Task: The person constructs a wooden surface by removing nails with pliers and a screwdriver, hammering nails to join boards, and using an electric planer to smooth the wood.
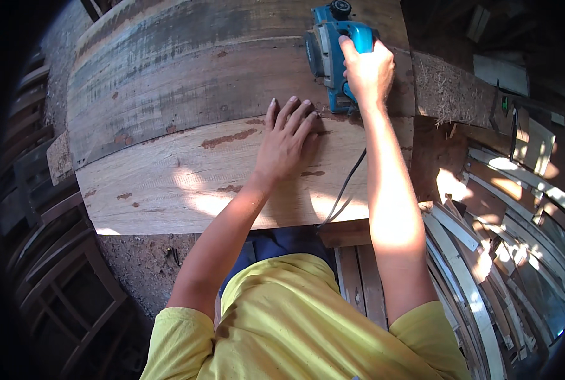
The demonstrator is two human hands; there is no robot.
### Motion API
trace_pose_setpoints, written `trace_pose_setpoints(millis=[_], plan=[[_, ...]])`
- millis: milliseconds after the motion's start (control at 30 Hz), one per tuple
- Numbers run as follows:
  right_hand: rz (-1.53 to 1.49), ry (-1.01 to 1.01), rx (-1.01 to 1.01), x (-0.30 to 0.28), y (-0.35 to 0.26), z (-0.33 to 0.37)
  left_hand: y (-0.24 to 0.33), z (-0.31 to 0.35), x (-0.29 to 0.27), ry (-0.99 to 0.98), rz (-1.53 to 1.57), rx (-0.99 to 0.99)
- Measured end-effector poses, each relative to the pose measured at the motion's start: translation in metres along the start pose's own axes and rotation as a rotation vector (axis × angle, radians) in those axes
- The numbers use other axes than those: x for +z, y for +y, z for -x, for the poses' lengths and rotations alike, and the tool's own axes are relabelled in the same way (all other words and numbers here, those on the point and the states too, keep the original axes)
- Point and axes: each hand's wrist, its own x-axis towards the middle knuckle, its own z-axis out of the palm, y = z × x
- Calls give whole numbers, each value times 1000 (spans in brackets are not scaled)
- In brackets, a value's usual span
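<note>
A wide wooden panel (149, 158) of joined boards lies in front of me, its near board pale and the farther ones darker and weathered. Toward its right end stands a blue electric hand planer (323, 54), resting on the dark boards. My right hand (370, 71) is wrapped around the planer's handle, the thumb on top. Flat on the panel, near the seam between the pale and dark boards, lies my left hand (287, 136) with fingers stretched out. A dark power cord (352, 177) runs from beside my right forearm down over the near edge. Brown patches mark the pale board.
Wood shavings (453, 95) cover a surface beyond the panel's right end. Many loose wood strips (466, 278) are piled at the lower right. Wooden frames (73, 285) stand along the left. A dusty floor (143, 266) shows below the panel's near edge.
</note>
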Motion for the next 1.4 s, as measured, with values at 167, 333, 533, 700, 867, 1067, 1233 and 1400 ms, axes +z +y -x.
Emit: trace_pose_setpoints(millis=[167, 333, 533, 700, 867, 1067, 1233, 1400], plan=[[49, 43, -60, 1, -1, 2, 10, -6, -8, 38, 31, -31], [23, 19, 8, -3, -2, 3, 8, -6, -5, 32, 16, -22], [-16, -16, -18, -5, -9, 5, 0, 6, -3, 186, -25, -148], [-17, -32, -7, -11, -16, 10, -32, 41, -18, 418, -190, -495], [-31, -45, 1, -8, -17, 10, -65, 79, -35, 363, -192, -448], [-55, -21, -43, -5, -16, 10, -63, 78, -37, 391, -107, -469], [-50, -25, -45, -7, -20, 13, -63, 80, -36, 405, -101, -459], [-50, -23, -67, -6, -21, 15, -63, 80, -39, 417, -99, -458]])
